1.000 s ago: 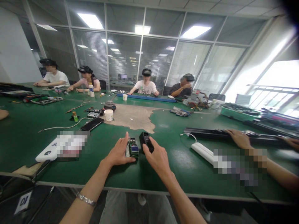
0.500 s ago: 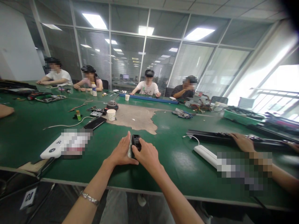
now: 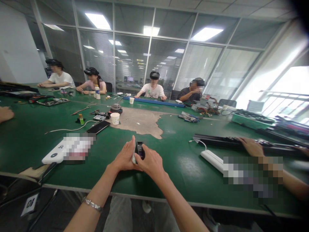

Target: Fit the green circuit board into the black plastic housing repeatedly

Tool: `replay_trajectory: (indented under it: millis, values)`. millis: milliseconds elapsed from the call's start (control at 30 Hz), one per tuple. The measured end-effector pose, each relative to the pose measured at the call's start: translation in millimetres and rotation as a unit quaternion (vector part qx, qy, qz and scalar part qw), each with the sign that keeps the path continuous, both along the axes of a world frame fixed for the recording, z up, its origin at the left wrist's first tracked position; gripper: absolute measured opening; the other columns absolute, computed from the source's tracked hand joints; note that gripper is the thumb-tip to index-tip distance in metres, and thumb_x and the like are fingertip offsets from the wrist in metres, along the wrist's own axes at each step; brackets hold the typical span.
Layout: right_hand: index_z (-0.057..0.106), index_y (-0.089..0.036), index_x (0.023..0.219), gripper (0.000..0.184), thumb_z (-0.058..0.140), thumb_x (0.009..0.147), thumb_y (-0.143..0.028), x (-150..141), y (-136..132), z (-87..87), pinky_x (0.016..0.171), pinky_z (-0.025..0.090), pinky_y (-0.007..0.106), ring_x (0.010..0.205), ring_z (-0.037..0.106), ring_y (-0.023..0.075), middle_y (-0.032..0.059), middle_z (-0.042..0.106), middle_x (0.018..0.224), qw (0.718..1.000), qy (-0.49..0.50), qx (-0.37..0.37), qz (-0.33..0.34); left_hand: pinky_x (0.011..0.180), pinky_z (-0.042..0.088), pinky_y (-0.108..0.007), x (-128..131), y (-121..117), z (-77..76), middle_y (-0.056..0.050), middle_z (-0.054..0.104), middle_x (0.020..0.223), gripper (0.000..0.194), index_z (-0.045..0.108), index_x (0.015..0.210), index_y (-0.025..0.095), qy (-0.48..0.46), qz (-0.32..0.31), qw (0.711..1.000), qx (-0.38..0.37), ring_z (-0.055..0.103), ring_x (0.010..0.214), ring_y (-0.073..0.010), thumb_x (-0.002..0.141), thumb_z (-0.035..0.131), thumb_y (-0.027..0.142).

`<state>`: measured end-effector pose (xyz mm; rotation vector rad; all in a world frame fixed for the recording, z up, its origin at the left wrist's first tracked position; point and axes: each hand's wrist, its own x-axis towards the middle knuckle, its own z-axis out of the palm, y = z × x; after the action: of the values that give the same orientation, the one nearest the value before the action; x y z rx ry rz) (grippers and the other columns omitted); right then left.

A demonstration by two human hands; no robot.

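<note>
So the small black housing [image 3: 139, 149] is on the green tabletop [image 3: 178, 180] between both hands, long axis running away from the wearer, far end tipped a touch left. It's a boxy, open-faced shell, looks like smooth dark plastic, with a pale, rough-looking strip down its left side. Left hand [image 3: 125, 157] has thumb and fingers spread wide against that side, right hand [image 3: 151, 160] curls its fingers around the right.

You have brought your right hand [image 3: 152, 159] and the black casing [image 3: 140, 147] leftward at the lower centre of the frame, up against your left hand [image 3: 125, 155]; the green circuit board once showing between them is now hidden.
</note>
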<state>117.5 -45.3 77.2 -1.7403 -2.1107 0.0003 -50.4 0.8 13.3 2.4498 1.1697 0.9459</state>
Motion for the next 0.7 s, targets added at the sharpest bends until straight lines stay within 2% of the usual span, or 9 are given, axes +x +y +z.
replay_trajectory:
  millis: [100, 200, 300, 367, 500, 600, 700]
  values:
    - [0.059, -0.023, 0.112, 0.032, 0.051, 0.088, -0.043, -4, -1, -0.8, 0.073, 0.043, 0.028, 0.088, 0.068, 0.0227, 0.0060, 0.071, 0.095, 1.000, 0.009, -0.003, -0.007, 0.113, 0.023, -0.063, 0, 0, 0.4, -0.023, 0.019, 0.156, 0.149, -0.028, 0.148, 0.021, -0.003, 0.000, 1.000, -0.003, 0.023, 0.143, -0.0420, 0.057, 0.084, 0.058]
    - [0.057, -0.025, 0.122, 0.037, 0.049, 0.090, -0.040, -1, -1, 5.6, 0.074, 0.044, 0.029, 0.091, 0.068, 0.0225, 0.0050, 0.072, 0.099, 0.999, 0.038, 0.024, -0.018, 0.114, 0.023, -0.061, -1, 0, -0.7, -0.022, 0.017, 0.157, 0.150, -0.025, 0.149, 0.021, -0.006, 0.000, 1.000, -0.008, 0.020, 0.144, -0.0406, 0.054, 0.084, 0.063]
    - [0.052, -0.027, 0.132, 0.043, 0.047, 0.091, -0.040, 12, 0, 14.7, 0.079, 0.045, 0.029, 0.096, 0.067, 0.0221, 0.0046, 0.071, 0.108, 0.996, 0.069, 0.049, -0.036, 0.114, 0.022, -0.060, -1, -1, -1.0, -0.020, 0.012, 0.159, 0.149, -0.021, 0.150, 0.022, -0.006, 0.012, 1.000, -0.023, 0.017, 0.145, -0.0398, 0.054, 0.083, 0.065]
    - [0.052, -0.025, 0.133, 0.045, 0.047, 0.091, -0.040, 25, 0, 15.9, 0.083, 0.045, 0.030, 0.100, 0.067, 0.0224, 0.0057, 0.070, 0.112, 0.994, 0.076, 0.049, -0.064, 0.114, 0.024, -0.059, -1, -2, 0.5, -0.020, 0.017, 0.158, 0.147, -0.020, 0.151, 0.022, -0.004, 0.018, 0.999, -0.035, 0.021, 0.144, -0.0399, 0.055, 0.082, 0.065]
    - [0.053, -0.024, 0.133, 0.045, 0.048, 0.091, -0.039, 47, -1, 0.8, 0.084, 0.046, 0.031, 0.101, 0.066, 0.0236, 0.0074, 0.070, 0.112, 0.993, 0.045, 0.029, -0.106, 0.113, 0.024, -0.058, 0, -4, 5.9, -0.019, 0.033, 0.151, 0.145, -0.021, 0.150, 0.020, 0.004, 0.013, 0.999, -0.043, 0.029, 0.139, -0.0396, 0.057, 0.081, 0.065]
    - [0.051, -0.023, 0.136, 0.049, 0.049, 0.090, -0.039, 55, -5, -14.7, 0.083, 0.046, 0.032, 0.100, 0.066, 0.0244, 0.0083, 0.069, 0.113, 0.994, 0.015, 0.008, -0.108, 0.112, 0.026, -0.058, 2, -5, 9.0, -0.018, 0.036, 0.149, 0.144, -0.019, 0.151, 0.021, 0.004, 0.015, 0.999, -0.038, 0.033, 0.135, -0.0388, 0.057, 0.081, 0.063]
    - [0.050, -0.024, 0.137, 0.051, 0.050, 0.089, -0.042, 58, -7, -22.5, 0.082, 0.047, 0.034, 0.101, 0.065, 0.0258, 0.0079, 0.069, 0.113, 0.995, 0.006, 0.002, -0.095, 0.111, 0.027, -0.056, 2, -6, 10.3, -0.017, 0.036, 0.149, 0.140, -0.016, 0.152, 0.021, 0.005, 0.012, 0.999, -0.036, 0.036, 0.133, -0.0372, 0.060, 0.081, 0.060]
